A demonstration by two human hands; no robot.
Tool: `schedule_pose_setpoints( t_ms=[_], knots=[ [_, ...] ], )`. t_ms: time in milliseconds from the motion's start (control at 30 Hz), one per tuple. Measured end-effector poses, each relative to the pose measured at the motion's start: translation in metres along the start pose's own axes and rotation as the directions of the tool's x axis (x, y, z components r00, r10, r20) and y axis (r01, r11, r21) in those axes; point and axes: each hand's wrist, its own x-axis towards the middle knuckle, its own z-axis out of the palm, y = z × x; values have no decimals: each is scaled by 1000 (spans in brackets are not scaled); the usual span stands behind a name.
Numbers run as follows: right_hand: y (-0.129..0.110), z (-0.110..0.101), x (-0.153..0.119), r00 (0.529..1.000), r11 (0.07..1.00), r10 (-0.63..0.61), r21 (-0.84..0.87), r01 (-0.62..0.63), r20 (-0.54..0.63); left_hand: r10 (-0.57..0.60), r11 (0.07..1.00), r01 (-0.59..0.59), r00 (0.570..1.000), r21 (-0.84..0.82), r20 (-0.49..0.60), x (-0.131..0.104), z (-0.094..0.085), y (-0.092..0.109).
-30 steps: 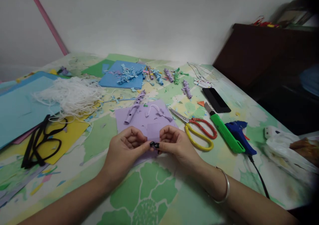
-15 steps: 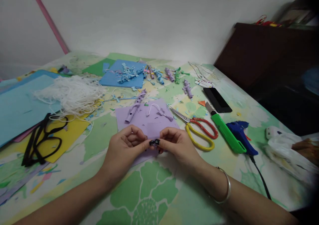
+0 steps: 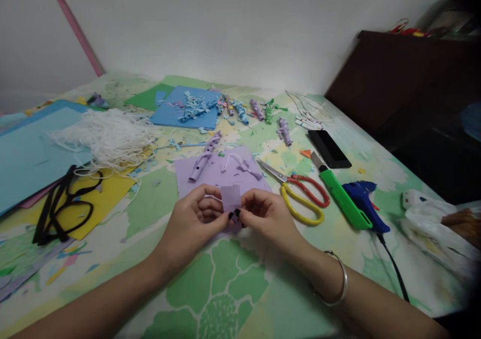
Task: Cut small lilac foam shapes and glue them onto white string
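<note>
Behind the work we see a white wall point(image 3: 225, 33), and below it a table under a green floral tablecloth point(image 3: 293, 279). At our left lie light blue sheets point(image 3: 37, 138), then a heap of white string point(image 3: 108, 138); nearer us, black eyeglass frames point(image 3: 55, 201) lie partly over a yellow sheet point(image 3: 112, 194). Farther back, paper scraps lie on a blue sheet point(image 3: 163, 118).

Before us, a purple tube with holes point(image 3: 203, 161) rests on a purple sheet point(image 3: 184, 171). Our left hand point(image 3: 201, 211) pinches the lower edge of a small purple square point(image 3: 231, 197), its other fingers curled. Our right hand point(image 3: 265, 214) pinches the same edge, so our 2 thumbs nearly meet. The square is between our hands, in front of the sheet; we cannot tell whether it touches it.

Half a second ago the square blended into that sheet; now its face stands out, probably because we have tilted it. We judge that our work is at the lower edge, with the upper part flat; our thumbs hide any fold.

To the right lie scissors point(image 3: 287, 179), a smartphone point(image 3: 329, 149), a green box cutter point(image 3: 343, 199) with its blade out, and a blue glue gun point(image 3: 363, 196).
</note>
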Motion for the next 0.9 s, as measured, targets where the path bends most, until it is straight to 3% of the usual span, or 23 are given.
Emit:
schedule_pose_setpoints(
  t_ms=[167,300,433,700,900],
  knots=[
    [0,1,-3,996,987,-84,-138,84,10,29,996,-29,1000,79,8,-2,1,0],
    [-4,2,-6,981,922,-186,-335,194,57,40,993,-43,999,112,21,-1,1,0],
    [-7,3,-7,973,869,-222,-440,225,59,43,989,-48,998,138,40,1,1,-2],
    [-7,0,-3,993,963,-51,-259,78,109,35,984,-48,996,173,81,1,-1,1],
    [-7,-4,0,994,973,-31,-223,55,109,56,975,-66,997,212,56,1,-1,3]
  ],
)
